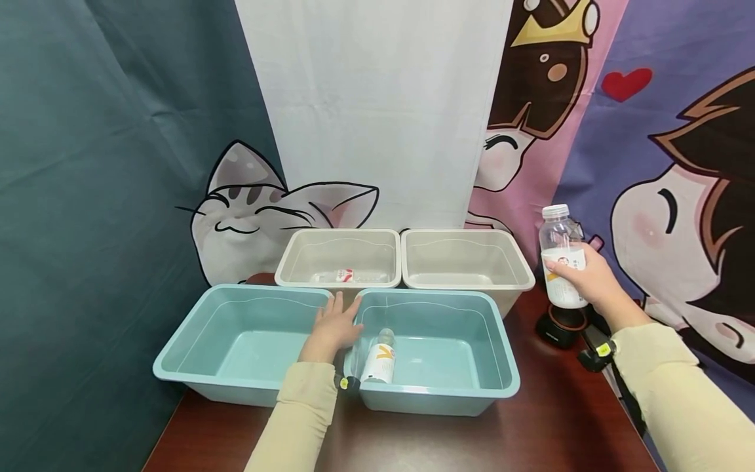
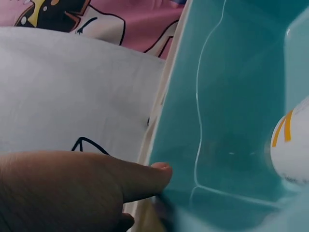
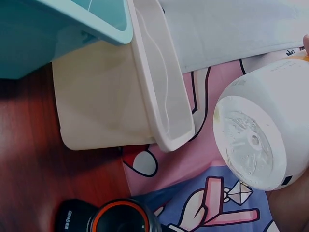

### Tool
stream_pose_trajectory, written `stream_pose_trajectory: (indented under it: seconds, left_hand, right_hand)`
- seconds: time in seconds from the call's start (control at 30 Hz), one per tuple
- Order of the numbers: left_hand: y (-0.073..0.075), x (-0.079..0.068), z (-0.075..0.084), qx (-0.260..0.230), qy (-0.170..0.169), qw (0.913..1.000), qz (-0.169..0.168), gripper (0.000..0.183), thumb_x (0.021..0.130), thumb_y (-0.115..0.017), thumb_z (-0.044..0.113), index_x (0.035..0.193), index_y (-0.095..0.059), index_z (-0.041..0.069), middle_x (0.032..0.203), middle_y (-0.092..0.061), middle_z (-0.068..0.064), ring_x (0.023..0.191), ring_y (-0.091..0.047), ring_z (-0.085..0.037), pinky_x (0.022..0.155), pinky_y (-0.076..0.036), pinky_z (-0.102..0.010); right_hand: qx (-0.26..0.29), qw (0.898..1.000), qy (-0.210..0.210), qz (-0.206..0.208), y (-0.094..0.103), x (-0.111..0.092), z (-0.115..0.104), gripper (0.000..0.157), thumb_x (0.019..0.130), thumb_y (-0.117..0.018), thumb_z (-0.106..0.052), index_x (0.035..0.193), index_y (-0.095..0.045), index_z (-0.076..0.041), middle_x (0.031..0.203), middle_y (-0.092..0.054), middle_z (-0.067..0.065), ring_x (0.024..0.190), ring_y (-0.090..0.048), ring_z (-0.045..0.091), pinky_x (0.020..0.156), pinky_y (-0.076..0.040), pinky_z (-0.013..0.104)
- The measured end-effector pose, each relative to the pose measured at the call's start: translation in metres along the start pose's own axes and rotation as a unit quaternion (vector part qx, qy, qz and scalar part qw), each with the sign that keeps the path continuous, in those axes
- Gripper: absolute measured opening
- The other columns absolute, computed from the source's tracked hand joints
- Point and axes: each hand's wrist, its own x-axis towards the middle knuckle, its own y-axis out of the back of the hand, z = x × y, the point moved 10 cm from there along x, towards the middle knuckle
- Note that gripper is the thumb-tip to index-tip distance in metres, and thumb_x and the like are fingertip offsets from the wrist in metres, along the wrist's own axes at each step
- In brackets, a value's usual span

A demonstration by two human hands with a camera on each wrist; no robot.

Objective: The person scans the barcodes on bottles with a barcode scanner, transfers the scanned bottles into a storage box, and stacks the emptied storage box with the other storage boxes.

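Observation:
My right hand [image 1: 584, 275] grips a clear plastic bottle [image 1: 564, 298] with a white cap and a white label, held upright above the table's right side. In the right wrist view the bottle's underside [image 3: 248, 140] faces the camera. My left hand [image 1: 335, 328] is over the neighbouring rims of two blue bins, its fingers spread and holding nothing. Inside the right blue bin [image 1: 472, 390] leans a similar bottle [image 1: 379, 364] with a white and orange label. The left blue bin [image 1: 200, 378] stands beside it.
Behind the blue bins stand a left beige bin [image 1: 289, 283] and a right beige bin [image 1: 513, 287]. A small clear bottle with a red label [image 1: 344, 276] lies in the left one. A black device with an orange ring [image 1: 563, 326] sits at the right. Printed curtains [image 1: 377, 111] hang behind.

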Motion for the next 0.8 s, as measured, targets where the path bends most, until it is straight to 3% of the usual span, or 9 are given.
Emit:
stream_pose_trajectory:
  seconds: [0.17, 0.27, 0.57, 0.8]
  left_hand:
    - [0.003, -0.004, -0.003, 0.007, -0.012, 0.9998, -0.012, 0.058, 0.106, -0.046, 0.031, 0.161, -0.030, 0.018, 0.167, -0.007, -0.023, 0.155, -0.006, -0.039, 0.123, -0.012, -0.058]
    - [0.005, -0.005, -0.006, 0.019, -0.025, 0.9994, -0.014, 0.056, 0.106, -0.046, 0.028, 0.160, -0.033, 0.018, 0.167, -0.010, -0.022, 0.155, -0.008, -0.039, 0.123, -0.015, -0.058]
    - [0.011, -0.003, -0.016, 0.043, -0.072, 0.9964, -0.016, 0.056, 0.104, -0.053, 0.039, 0.157, -0.040, 0.028, 0.168, -0.010, -0.021, 0.155, -0.009, -0.037, 0.123, -0.016, -0.057]
    - [0.017, 0.002, -0.020, 0.055, -0.093, 0.9940, -0.016, 0.062, 0.101, -0.057, 0.048, 0.157, -0.038, 0.032, 0.167, -0.004, -0.026, 0.155, -0.002, -0.039, 0.123, -0.011, -0.057]
  right_hand:
    - [0.021, 1.000, 0.004, 0.005, 0.003, -0.003, 0.002, 0.065, 0.092, -0.075, -0.026, 0.137, -0.045, 0.010, 0.094, -0.058, -0.012, 0.076, -0.054, -0.005, 0.066, -0.046, 0.012]
    - [0.037, 0.999, 0.005, 0.005, 0.003, -0.004, 0.002, 0.063, 0.092, -0.075, -0.025, 0.136, -0.045, 0.009, 0.088, -0.055, -0.023, 0.076, -0.055, -0.004, 0.066, -0.047, 0.012]
    - [0.046, 0.999, 0.006, 0.005, 0.005, -0.006, 0.005, 0.057, 0.092, -0.073, -0.023, 0.132, -0.046, 0.007, 0.085, -0.057, -0.024, 0.074, -0.057, -0.002, 0.064, -0.048, 0.014]
    - [0.057, 0.998, 0.012, -0.001, 0.003, -0.006, 0.011, 0.040, 0.093, -0.072, -0.019, 0.122, -0.053, 0.000, 0.082, -0.060, -0.024, 0.072, -0.058, -0.001, 0.062, -0.050, 0.016]
